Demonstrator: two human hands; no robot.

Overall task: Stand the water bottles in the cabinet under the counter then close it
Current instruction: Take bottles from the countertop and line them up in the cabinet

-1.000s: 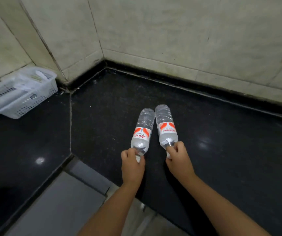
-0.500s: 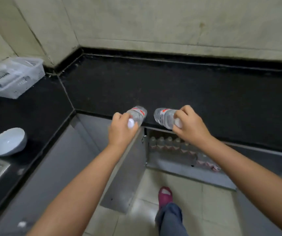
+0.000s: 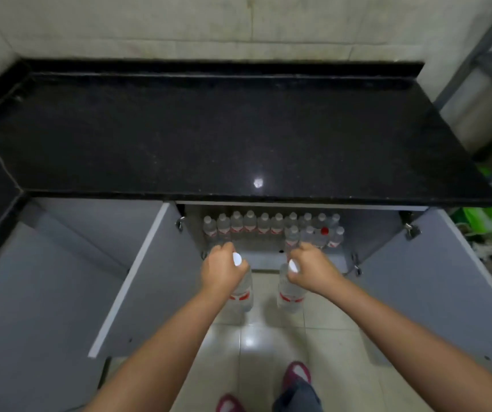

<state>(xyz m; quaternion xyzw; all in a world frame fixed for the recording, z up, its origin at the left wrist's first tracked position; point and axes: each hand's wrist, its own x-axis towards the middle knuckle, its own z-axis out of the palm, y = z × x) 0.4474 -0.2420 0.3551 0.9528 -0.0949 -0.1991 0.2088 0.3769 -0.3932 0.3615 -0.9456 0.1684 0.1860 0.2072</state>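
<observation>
Frame centre: left hand (image 3: pixel 222 270) grips left bottle (image 3: pixel 243 288) by its neck, right hand (image 3: pixel 311 270) grips right bottle (image 3: pixel 289 292) likewise; both hang upright beneath the fists, before the open cabinet (image 3: pixel 366 230).

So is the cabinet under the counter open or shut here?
Open. Both doors of the cabinet are swung wide, showing rows of upright bottles inside.

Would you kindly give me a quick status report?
Left hand and right hand each grip a bottle neck. Both bottles upright before the open cabinet. Nothing in the way.
</observation>
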